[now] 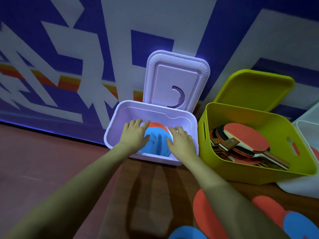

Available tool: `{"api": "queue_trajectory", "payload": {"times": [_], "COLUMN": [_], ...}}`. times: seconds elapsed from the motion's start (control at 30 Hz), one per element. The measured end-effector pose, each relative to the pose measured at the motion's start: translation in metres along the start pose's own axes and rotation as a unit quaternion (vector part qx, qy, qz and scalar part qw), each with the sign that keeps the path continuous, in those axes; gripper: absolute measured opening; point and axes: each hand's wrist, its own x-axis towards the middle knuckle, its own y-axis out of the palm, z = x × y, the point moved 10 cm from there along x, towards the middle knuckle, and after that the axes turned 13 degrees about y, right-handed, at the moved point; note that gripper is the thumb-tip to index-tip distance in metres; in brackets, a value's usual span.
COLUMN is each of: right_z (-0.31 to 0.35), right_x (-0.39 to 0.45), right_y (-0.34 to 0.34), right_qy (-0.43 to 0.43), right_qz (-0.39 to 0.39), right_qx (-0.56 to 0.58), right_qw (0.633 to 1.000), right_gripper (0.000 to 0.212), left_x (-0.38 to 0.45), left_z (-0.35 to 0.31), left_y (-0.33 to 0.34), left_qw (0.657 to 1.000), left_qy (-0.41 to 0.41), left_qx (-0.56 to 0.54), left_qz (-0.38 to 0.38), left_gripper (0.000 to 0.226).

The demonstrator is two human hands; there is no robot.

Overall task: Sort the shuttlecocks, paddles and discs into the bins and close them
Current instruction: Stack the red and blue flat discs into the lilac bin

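A lilac bin (120,111) stands open on the floor, its lid (176,80) leaning back against the wall. Inside lies a blue disc (156,144) on top of a red disc (156,125). My left hand (136,133) rests with straight fingers on the blue disc's left side, and my right hand (180,141) rests flat on its right side. To the right, a lime green bin (259,171) holds several red and black paddles (245,142), its lid (255,88) propped open behind it.
Loose red discs (205,211) and blue discs (300,225) lie on the wooden floor near the bottom right. A clear white bin (309,133) sits at the right edge. A blue and white patterned wall rises right behind the bins.
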Motion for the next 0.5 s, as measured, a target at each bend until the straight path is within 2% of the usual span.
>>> {"api": "queue_trajectory", "payload": {"times": [0.17,0.3,0.5], "right_z": [0.000,-0.007,-0.031], "right_x": [-0.045,-0.090,-0.149], "right_y": [-0.032,-0.047,-0.021], "right_qy": [-0.020,-0.046,-0.037], "right_qz": [-0.051,-0.094,-0.092], "right_qx": [0.036,0.108,0.153], "right_qw": [0.998,0.989,0.983], "right_gripper": [0.045,0.039,0.034], "left_x": [-0.036,-0.067,-0.109], "left_z": [-0.023,-0.045,-0.083], "left_y": [-0.034,-0.051,-0.044], "left_qw": [0.999,0.997,0.991], "left_qy": [0.017,0.034,0.068], "left_qx": [-0.007,-0.018,-0.077], "left_qz": [-0.045,-0.068,-0.090], "left_gripper": [0.059,0.059,0.063]}}
